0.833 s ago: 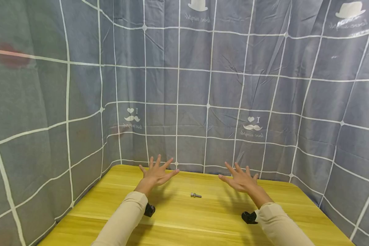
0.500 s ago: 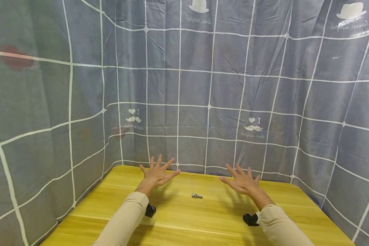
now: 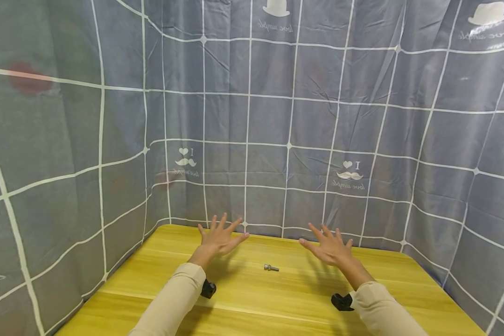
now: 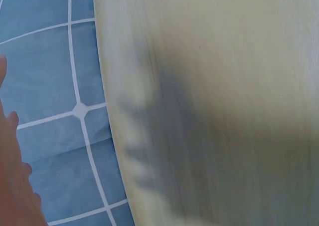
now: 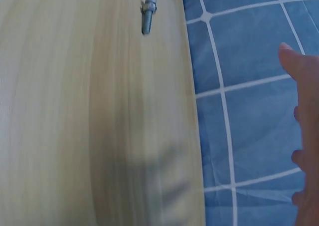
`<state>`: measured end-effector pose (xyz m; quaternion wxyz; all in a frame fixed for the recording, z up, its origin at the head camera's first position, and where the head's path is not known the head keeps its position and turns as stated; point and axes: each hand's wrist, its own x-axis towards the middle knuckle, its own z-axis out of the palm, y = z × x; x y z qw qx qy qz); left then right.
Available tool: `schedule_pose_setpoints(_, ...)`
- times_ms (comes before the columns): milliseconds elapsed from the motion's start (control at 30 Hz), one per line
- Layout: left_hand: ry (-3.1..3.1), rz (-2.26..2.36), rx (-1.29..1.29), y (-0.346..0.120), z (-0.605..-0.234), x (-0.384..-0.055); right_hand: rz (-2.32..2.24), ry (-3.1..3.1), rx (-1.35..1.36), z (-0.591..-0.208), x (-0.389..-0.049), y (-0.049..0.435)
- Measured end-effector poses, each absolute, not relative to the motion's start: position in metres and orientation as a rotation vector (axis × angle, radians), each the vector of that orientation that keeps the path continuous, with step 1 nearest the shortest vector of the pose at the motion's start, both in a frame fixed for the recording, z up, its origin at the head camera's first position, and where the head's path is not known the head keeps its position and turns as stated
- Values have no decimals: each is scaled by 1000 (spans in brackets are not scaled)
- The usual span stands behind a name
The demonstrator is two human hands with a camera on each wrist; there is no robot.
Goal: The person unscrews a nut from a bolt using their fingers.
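A metal bolt with a nut threaded on near its head lies on the yellow wood-grain table, its shank pointing right in the head view. The same bolt shows near the top of the right wrist view. My left hand hovers over the table to the left of it, fingers spread and holding nothing. On the other side, my right hand is held up likewise, fingers apart, palm toward the table. Both hands stay apart from the bolt and cast shadows on the wood.
The table ends at a far edge just beyond the fingertips. Grey curtains with white grid lines hang behind and at both sides. Black wrist-worn devices show below both sleeve cuffs.
The head view has turned slightly left, so the scene sits a little further right. Both hands keep nearly the same spread pose, and the bolt lies where it was.
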<state>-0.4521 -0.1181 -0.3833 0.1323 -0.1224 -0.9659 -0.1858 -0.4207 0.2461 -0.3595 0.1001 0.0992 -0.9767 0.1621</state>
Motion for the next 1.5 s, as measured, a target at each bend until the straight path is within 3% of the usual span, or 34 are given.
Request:
schedule_pose_setpoints(233,-2841,-668,-512,-105,-394,-449,552,-2774,340,-374,-425,230)
schedule_pose_setpoints(467,-2830,-988,-660,-87,-401,-441,781,-2621,603,-396,-430,214)
schedule_pose_setpoints(700,-2747,-1215,-783,-76,-410,-445,1064,-2596,690,-419,-435,203)
schedule_pose_setpoints(967,-2799,-1325,-749,-67,-421,-445,1176,-2592,716,-440,-437,190)
schedule_pose_setpoints(1500,-2838,-1088,-535,-36,-425,-443,1152,-2581,599,-457,-440,174)
